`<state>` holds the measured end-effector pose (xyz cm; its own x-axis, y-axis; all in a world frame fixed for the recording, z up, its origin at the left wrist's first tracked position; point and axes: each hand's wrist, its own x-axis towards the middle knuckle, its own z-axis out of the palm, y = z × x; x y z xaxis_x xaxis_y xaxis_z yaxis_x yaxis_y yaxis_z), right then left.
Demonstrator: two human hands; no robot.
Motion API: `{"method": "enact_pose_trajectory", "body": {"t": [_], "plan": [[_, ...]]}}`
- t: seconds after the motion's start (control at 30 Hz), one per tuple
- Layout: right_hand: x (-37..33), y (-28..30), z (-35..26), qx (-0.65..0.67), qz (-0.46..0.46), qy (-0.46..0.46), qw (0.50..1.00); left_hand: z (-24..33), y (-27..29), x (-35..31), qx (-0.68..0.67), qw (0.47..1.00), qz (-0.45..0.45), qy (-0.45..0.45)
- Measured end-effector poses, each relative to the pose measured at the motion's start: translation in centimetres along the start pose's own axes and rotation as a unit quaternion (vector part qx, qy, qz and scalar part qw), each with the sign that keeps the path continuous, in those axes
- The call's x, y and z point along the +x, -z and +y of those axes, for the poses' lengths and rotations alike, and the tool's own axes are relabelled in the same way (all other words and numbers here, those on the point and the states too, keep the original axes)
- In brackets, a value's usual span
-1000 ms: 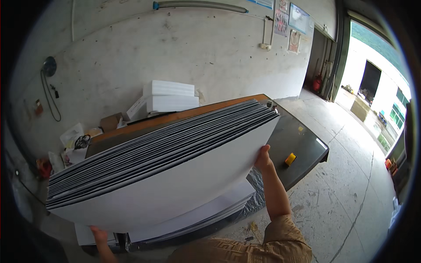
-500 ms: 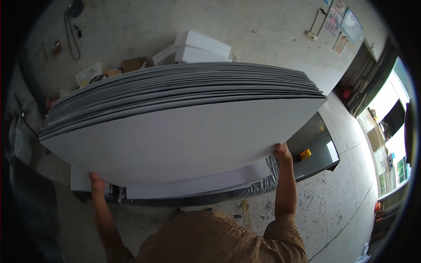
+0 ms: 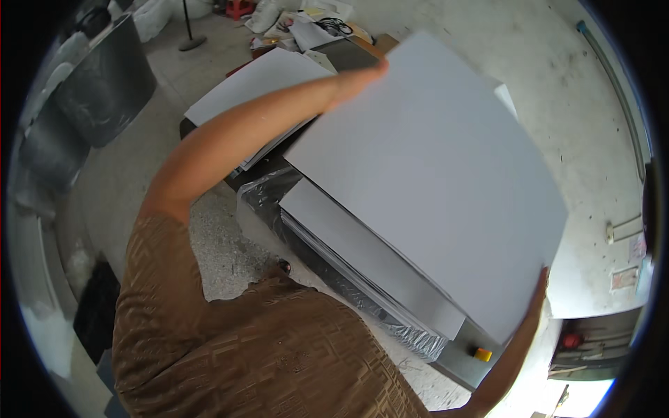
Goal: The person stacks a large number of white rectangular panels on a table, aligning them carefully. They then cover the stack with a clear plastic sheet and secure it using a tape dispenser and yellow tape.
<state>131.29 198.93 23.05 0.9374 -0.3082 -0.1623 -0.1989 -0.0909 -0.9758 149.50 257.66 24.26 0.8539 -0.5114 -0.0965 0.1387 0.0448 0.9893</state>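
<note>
A large stack of white sheets [image 3: 439, 174] fills the middle of the head view; its broad top face shows and its far edges are out of sight. My left hand [image 3: 357, 80] is at its far left edge, the arm stretched across and slightly blurred. At the right edge, my right hand [image 3: 541, 282] presses against the sheets. Both hands' fingers are partly hidden by the stack. Just below and nearer to me lies a lower pile of white sheets [image 3: 376, 254], partly covered by the big stack.
Clear plastic wrap [image 3: 411, 341] hangs along the front of the dark table [image 3: 456, 359]. On that table sits a small yellow block [image 3: 482, 354]. Another white pile [image 3: 258, 87] lies at the left, with clutter behind it. Dark curved panels [image 3: 104, 83] stand at far left.
The stack, earlier tilted up with its layered far edge showing, has come down so its face lies flatter. My left hand has shifted from its near corner to the far left edge. The view has turned.
</note>
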Motion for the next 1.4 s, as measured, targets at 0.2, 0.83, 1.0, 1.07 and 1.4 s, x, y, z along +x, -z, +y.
{"method": "enact_pose_trajectory", "body": {"t": [0.2,0.83,1.0,1.07,1.4], "plan": [[2.6,1.3,11.8,-0.017,-0.012,-0.045,0.999,-8.5,0.8,0.5,0.084,0.988,0.121,0.050],[-9.4,1.1,12.5,0.229,0.155,-0.003,0.961,-31.3,1.2,-14.4,-0.016,0.854,0.404,-0.326],[-14.2,-5.8,22.8,0.344,0.251,0.149,0.892,-29.6,-2.4,-9.3,-0.060,0.798,0.516,-0.305],[-13.9,-7.7,25.1,0.304,0.341,0.183,0.870,-29.3,-1.7,-9.3,-0.040,0.796,0.528,-0.294],[-12.5,-10.4,27.3,0.045,0.549,0.253,0.795,-27.8,-1.6,-7.9,-0.063,0.770,0.561,-0.296]]}}
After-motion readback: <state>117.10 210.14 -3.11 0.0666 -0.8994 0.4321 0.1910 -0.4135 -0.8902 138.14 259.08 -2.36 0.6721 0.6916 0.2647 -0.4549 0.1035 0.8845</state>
